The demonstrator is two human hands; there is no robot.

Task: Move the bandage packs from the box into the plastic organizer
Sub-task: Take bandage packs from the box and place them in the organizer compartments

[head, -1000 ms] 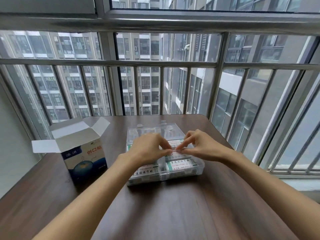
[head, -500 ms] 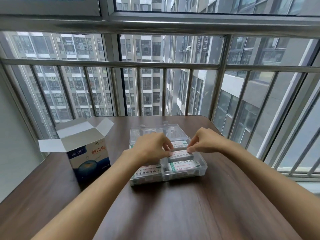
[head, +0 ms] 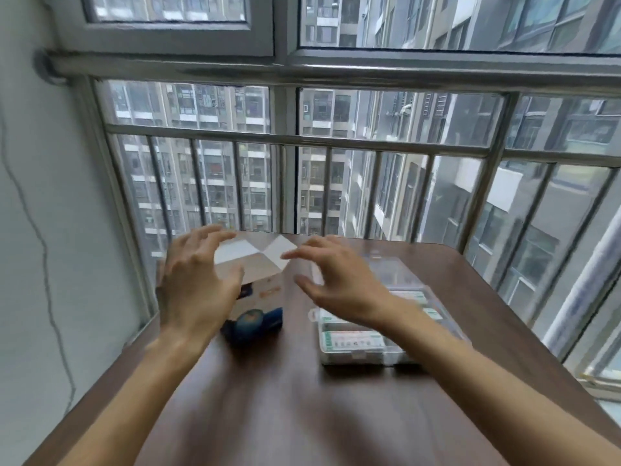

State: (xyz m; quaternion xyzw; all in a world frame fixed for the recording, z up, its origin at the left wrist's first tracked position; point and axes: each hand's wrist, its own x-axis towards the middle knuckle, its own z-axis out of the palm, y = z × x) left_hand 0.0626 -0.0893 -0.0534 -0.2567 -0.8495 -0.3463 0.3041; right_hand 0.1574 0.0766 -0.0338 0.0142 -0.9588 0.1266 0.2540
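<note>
Bandage packs [head: 353, 338] in organizer [head: 356, 357], brown table [head: 302, 415], barred window [head: 369, 146]

A dark brown wooden table [head: 302, 415] stood against a barred metal railing [head: 369, 148], with grey high-rise buildings [head: 208, 169] visible through the window glass.

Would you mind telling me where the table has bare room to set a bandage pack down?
The near half of the wooden table is bare under the forearms, as is the strip between the bandage box and the plastic organizer. The far edge is crowded: both open hands hover there, left hand, right hand.
</note>
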